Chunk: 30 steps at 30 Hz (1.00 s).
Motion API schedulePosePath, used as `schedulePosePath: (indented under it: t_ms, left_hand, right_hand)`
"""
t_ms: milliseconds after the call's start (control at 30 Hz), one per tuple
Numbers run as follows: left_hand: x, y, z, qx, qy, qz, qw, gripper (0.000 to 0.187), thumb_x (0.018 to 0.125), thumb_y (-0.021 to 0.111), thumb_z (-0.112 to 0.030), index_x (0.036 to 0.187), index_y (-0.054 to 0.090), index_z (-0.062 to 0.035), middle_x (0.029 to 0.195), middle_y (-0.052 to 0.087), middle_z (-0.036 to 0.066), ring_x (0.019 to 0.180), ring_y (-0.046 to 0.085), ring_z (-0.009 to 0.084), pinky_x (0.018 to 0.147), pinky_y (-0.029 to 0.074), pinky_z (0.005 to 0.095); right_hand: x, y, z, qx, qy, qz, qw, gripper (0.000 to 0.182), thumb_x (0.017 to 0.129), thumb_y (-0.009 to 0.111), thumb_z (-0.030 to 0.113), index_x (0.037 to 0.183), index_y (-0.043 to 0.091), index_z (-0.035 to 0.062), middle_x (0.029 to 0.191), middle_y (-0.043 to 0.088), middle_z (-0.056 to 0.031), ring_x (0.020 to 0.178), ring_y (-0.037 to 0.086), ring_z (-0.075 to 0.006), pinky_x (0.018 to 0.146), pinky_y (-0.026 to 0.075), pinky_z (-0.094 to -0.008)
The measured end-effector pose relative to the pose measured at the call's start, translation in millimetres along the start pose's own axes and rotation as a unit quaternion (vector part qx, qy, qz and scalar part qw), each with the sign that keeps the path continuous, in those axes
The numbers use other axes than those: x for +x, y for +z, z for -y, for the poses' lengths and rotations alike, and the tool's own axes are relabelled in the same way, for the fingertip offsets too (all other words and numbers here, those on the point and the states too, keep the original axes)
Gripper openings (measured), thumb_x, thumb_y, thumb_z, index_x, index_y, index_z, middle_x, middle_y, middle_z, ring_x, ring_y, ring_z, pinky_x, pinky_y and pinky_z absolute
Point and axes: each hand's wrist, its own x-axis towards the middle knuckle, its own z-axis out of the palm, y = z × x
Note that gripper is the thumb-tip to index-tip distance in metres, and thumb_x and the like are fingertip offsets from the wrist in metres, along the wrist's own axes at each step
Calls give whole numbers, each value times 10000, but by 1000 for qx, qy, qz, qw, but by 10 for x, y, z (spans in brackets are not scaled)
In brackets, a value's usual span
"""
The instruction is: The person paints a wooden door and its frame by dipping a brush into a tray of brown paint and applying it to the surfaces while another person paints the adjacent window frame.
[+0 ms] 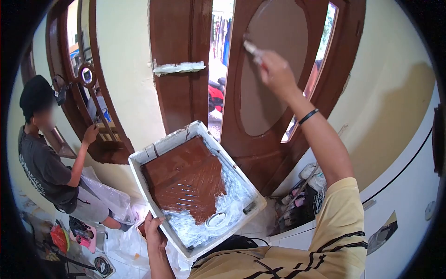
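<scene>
My right hand point(278, 73) is closed round a paintbrush point(252, 49), its bristles at the upper left edge of the oval panel point(274, 88) in the brown door point(234, 93). The panel is a duller brown than the frame around it. Lower down, my left hand point(154, 229) grips the near left edge of a white paint tray point(232, 167). Brown paint point(179, 176) covers much of the tray's inside, and whitish smears show on its right and lower part.
At the left a person point(44, 153) in a dark cap reaches toward a brown window frame point(109, 146). Whitish tape point(180, 68) crosses the brown panel beside the door. A rack with bags point(313, 179) stands below right; plastic sheeting point(109, 197) and tools lie at lower left.
</scene>
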Motion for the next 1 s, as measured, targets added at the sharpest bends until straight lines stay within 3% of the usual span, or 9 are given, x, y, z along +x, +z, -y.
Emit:
schedulePosePath:
  t_ms: [67,100,200,400,467,600,800,1000]
  left_hand:
    - [18,-11,18,-1,0,5,1000,404,700,581,-67,1095,545,12,874,578,55,773,574,163,741,491,291]
    - [17,-18,21,-1,-1,6,1000,413,700,580,-67,1103,544,14,879,580,57,777,576,165,745,490,291]
    - [15,-21,8,3,2,7,1000,442,697,573,-65,1128,537,22,895,586,66,792,581,173,756,491,295]
    - [-14,1,-12,4,0,10,1000,464,693,563,-53,1149,530,28,912,592,72,809,584,181,761,489,302]
    - [-28,27,-6,-1,1,6,1000,456,693,563,-48,1142,533,26,909,592,71,804,582,180,758,488,302]
    - [-60,15,46,-14,7,-13,1000,440,690,567,-45,1125,541,19,890,590,71,777,579,179,737,491,302]
    - [-110,99,33,26,20,-23,999,489,685,585,-145,1146,520,5,887,562,57,765,564,167,700,484,292]
    - [-92,5,103,8,28,-28,999,467,684,581,-117,1130,525,8,879,558,59,760,560,175,704,485,294]
  right_hand:
    - [-311,80,172,32,-11,74,997,233,788,618,12,1020,603,-4,940,613,-186,873,609,-365,767,507,-429]
    - [-446,84,282,31,-14,102,994,181,791,636,49,963,581,37,924,616,-153,865,611,-343,737,519,-415]
    - [-739,94,457,122,58,196,971,217,805,616,18,1019,611,-9,907,631,-190,829,625,-375,757,515,-421]
    - [-238,27,122,151,116,75,979,212,831,602,43,1033,638,-9,938,660,-205,830,666,-354,747,525,-369]
    - [129,-54,-24,109,84,-8,990,210,839,611,64,1037,648,4,905,663,-200,819,675,-331,730,525,-360]
    - [762,-244,-372,32,121,-82,989,200,858,615,124,1028,664,30,853,665,-193,794,666,-329,708,518,-362]
    - [1029,-354,-606,-90,18,-204,975,187,872,609,123,1025,644,22,904,650,-180,803,625,-368,715,509,-410]
    - [345,-77,-43,-32,9,31,999,174,882,579,135,1015,632,35,905,650,-153,835,632,-352,738,513,-443]
